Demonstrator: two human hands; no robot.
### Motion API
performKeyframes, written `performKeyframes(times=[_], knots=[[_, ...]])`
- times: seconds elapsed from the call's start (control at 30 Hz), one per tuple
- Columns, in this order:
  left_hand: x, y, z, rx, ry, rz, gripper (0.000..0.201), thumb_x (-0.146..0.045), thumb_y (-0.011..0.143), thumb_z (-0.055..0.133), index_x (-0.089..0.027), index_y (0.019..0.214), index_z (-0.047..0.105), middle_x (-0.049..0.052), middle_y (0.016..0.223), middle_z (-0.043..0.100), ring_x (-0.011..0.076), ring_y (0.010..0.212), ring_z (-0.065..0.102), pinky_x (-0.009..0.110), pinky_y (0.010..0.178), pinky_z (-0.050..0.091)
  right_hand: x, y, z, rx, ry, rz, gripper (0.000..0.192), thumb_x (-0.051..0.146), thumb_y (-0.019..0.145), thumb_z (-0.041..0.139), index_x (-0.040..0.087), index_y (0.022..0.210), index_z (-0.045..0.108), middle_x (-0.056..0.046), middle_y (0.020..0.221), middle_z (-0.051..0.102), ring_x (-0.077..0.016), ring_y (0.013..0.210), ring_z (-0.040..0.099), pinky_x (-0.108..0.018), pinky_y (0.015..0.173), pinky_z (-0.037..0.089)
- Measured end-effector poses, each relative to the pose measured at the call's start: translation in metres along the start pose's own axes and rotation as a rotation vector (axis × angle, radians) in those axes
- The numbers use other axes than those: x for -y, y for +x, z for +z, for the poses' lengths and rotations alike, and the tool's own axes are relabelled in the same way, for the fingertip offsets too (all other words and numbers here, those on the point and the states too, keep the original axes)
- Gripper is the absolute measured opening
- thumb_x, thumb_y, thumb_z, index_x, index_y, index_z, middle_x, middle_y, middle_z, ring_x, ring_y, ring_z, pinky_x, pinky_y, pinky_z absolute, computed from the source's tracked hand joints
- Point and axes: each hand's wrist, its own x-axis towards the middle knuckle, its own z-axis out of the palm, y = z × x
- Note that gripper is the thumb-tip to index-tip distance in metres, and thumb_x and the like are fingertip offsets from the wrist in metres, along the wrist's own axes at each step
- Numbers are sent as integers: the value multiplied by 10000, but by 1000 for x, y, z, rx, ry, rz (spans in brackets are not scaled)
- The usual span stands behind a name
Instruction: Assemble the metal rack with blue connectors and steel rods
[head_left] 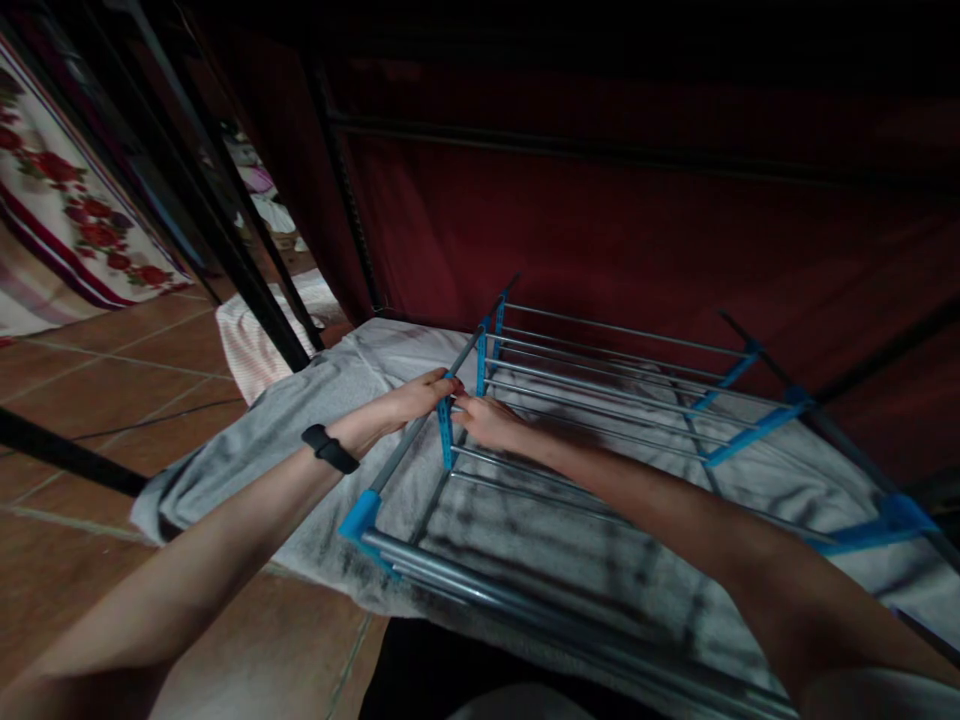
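Steel-grey tubing with blue plastic joints: a folding drying rack (600, 400), lying flat on a pale grey towel (247, 440) spread over the floor.

Nearest item: the rack's front bundle of grey rails (480, 580), running from 9 o'clock toward 4 o'clock across the bottom of the view, capped at its left end by a blue corner piece (358, 515).

Next: a side tube (420, 420), long axis from that corner up toward 1 o'clock, carrying a narrow blue bracket (447, 432) that stood across it.

Left hand (416, 395): reached in from 8 o'clock, a black band (330, 449) on the wrist, fingers closed narrowly on the side tube just left of the bracket's top.

Right hand (487, 420): reached in from 4 o'clock, fingers pinched narrowly at the bracket from its right side, lying over the nearest cross rails. Both hands met at the bracket, nearly touching; neither was clearly the nearer. The bracket lay directly between the two sets of fingertips.

Beyond: parallel rails running toward 3 o'clock, ending at further blue arms (754, 430).

Surface: terracotta floor tiles (112, 390) at 9 o'clock.

Room: dim; dark red fabric panel (637, 230) at 12 o'clock, black frame poles (247, 280) and a floral cloth (67, 220) at 10 o'clock.
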Motion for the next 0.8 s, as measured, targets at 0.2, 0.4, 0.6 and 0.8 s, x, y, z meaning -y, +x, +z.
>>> performKeyframes(times=[0.2, 0.4, 0.6, 0.8], knots=[[2, -1, 0, 0, -22, -2, 413, -491, 735, 613, -138, 947, 650, 85, 939, 679, 251, 942, 596, 381, 887, 452, 1, -3, -4, -36, 32, -13, 301, 356, 965, 429, 265, 1199, 595, -37, 1161, 682, -203, 1074, 625, -251, 840, 441], [5, -2, -1, -10, -37, 2, 378, -504, 772, 587, -161, 913, 662, 74, 951, 680, 237, 949, 590, 350, 881, 444, 6, -6, -12, -76, 20, -30, 285, 360, 974, 424, 210, 1082, 641, -51, 1014, 718, -183, 952, 655, -234, 775, 433], [2, -5, 2, -14, -43, 26, 423, -544, 776, 589, -148, 912, 653, 79, 938, 680, 236, 940, 585, 343, 839, 458, 8, -7, -16, -63, 9, 5, 295, 370, 985, 413, 216, 1121, 624, -48, 983, 719, -179, 919, 658, -232, 762, 428], [3, -3, 4, -23, -104, 12, 392, -515, 750, 618, -156, 909, 635, 84, 934, 692, 233, 912, 617, 351, 852, 474, 2, -26, -12, -29, -96, -18, 341, 393, 956, 453, 262, 1266, 503, -45, 1154, 677, -219, 1001, 642, -279, 780, 439]])
